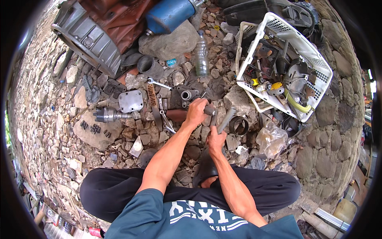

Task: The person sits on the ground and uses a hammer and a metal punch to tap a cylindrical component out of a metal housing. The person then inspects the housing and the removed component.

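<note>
My left hand [195, 112] is closed on a dark metal tool [211, 111] with a short cylindrical end, just below a flanged metal housing [186, 95] with a round boss. A thin rod [203, 94] shows above the fingers. My right hand [215, 138] is closed round a grey metal bar [227, 119] angled up and rightward, beside the left-hand tool; where these two pieces meet is unclear. Left of the hands lie an open-end wrench [160, 83], more spanners [166, 121] and a square metal plate [130, 100]. A black ring [238, 126] lies to the right.
A white crate [324, 71] of parts stands right. A large housing [87, 40], blue cylinder [167, 16], stone [167, 42] and plastic bottle [202, 55] lie behind. A toothed part [104, 115] and crumpled plastic bag [270, 141] rest on rubble near a cobbled edge [334, 151].
</note>
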A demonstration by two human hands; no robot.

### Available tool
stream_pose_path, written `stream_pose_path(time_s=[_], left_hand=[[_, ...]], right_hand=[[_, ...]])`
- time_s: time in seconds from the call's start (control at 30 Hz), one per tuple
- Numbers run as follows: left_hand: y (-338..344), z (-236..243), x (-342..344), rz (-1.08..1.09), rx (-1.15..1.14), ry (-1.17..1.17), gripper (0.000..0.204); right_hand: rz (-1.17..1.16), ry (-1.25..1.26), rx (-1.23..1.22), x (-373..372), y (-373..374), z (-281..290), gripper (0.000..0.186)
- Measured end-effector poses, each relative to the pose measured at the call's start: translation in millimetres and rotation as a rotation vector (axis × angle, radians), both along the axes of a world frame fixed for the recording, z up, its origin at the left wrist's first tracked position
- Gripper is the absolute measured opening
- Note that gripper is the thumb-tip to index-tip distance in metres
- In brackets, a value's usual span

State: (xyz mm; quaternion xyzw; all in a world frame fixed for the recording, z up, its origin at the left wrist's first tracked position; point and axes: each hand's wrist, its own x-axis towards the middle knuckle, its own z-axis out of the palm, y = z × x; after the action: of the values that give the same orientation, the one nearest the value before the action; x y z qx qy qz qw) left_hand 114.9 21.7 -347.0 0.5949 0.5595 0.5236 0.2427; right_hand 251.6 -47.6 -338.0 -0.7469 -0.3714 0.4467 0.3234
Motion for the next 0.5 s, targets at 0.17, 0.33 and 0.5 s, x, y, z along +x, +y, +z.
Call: stream_pose_path(time_s=[0.17,0.33,0.5], left_hand=[[-1.6,-11.2,-1.4,-0.017,-0.012,0.048,0.033],[1.5,-7.6,-3.2,-0.004,-0.047,0.037,0.033],[2.8,-3.4,-6.1,0.021,0.002,0.032,0.032]], right_hand=[[0.15,-0.043,0.011,-4.0,5.0,22.8,0.031],[-0.023,0.116,0.083,-7.7,0.1,23.7,0.033],[0.076,-0.02,0.002,-15.0,-1.2,29.4,0.028]])
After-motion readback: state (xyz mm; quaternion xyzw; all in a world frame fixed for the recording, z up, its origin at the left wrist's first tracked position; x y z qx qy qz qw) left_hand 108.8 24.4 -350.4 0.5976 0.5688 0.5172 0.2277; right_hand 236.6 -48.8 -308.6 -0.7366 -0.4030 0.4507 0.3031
